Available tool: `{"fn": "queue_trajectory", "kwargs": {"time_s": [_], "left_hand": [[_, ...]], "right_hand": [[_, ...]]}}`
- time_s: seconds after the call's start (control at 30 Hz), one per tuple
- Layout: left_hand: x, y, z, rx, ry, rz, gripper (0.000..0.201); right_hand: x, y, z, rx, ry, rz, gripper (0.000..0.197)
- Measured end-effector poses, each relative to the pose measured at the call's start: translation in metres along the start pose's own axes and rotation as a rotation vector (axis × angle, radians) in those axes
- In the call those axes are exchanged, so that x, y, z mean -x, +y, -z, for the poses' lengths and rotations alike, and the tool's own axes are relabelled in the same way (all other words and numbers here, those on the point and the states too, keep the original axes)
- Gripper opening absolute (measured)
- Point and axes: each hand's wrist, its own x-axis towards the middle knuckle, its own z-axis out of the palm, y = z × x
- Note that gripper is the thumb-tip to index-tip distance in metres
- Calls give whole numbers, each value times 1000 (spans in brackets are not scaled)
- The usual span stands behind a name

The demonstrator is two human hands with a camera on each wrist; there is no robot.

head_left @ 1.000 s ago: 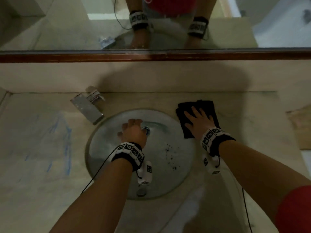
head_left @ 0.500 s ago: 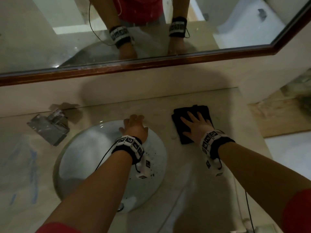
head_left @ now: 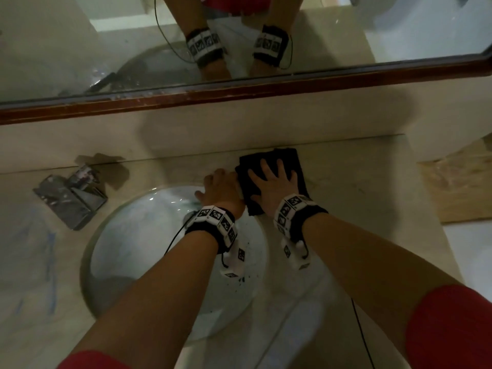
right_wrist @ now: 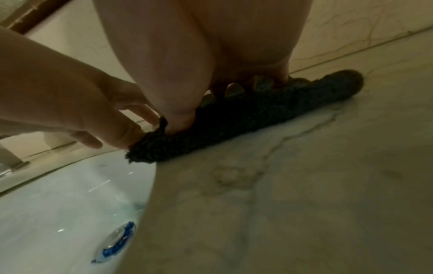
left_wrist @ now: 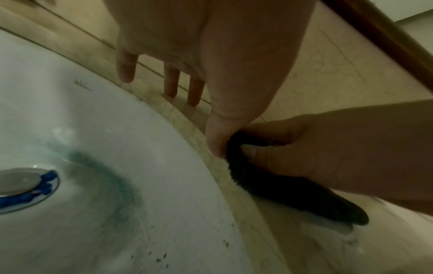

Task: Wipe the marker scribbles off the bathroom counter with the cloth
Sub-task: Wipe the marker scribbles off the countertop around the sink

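Observation:
A black cloth (head_left: pixel 291 161) lies on the beige marble counter (head_left: pixel 359 182), right of the sink and near the back wall. My right hand (head_left: pixel 271 182) presses flat on it with fingers spread. My left hand (head_left: pixel 221 187) rests beside it on the sink's far rim, fingers straight on the counter. In the left wrist view its thumb (left_wrist: pixel 214 142) touches the cloth's (left_wrist: pixel 293 196) left edge, next to the right hand's thumb. Blue marker scribbles (head_left: pixel 52 262) mark the counter far left. The right wrist view shows the cloth (right_wrist: pixel 257 111) bunched under my palm.
A round white sink (head_left: pixel 133 249) fills the middle, with blue stain round its drain (left_wrist: pixel 18 183) and dark specks. A chrome faucet (head_left: pixel 70 195) stands at its back left. A wood-framed mirror (head_left: pixel 239 86) runs along the wall. A wooden board (head_left: pixel 458 182) lies past the counter's right end.
My left hand moved out of the sink basin, up and right to the cloth's left edge. The right hand stayed flat on the cloth. The head view swung right.

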Motion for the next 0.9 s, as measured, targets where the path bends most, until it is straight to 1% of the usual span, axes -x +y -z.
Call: {"fn": "queue_trajectory", "kwargs": {"time_s": [0.07,0.2,0.3,0.43,0.53,0.8,0.9], "left_hand": [[0,0,0,-4,-3,15,57],[0,9,6,-39,-57,56,71],[0,20,8,-104,-67,77,71],[3,39,-1,-138,-100,36,83],[4,53,-4,-136,-131,68,91],[-1,66,0,-123,-149,140,97],[0,69,0,-113,-135,160,97]], "right_hand": [[-1,4,0,-2,-5,10,71],[1,18,1,-10,-19,42,72],[1,36,3,-25,-28,46,75],[2,73,6,-52,-35,8,75],[4,103,7,-77,-14,-15,74],[11,179,8,-124,0,-77,73],[16,208,10,-139,6,-117,73]]}}
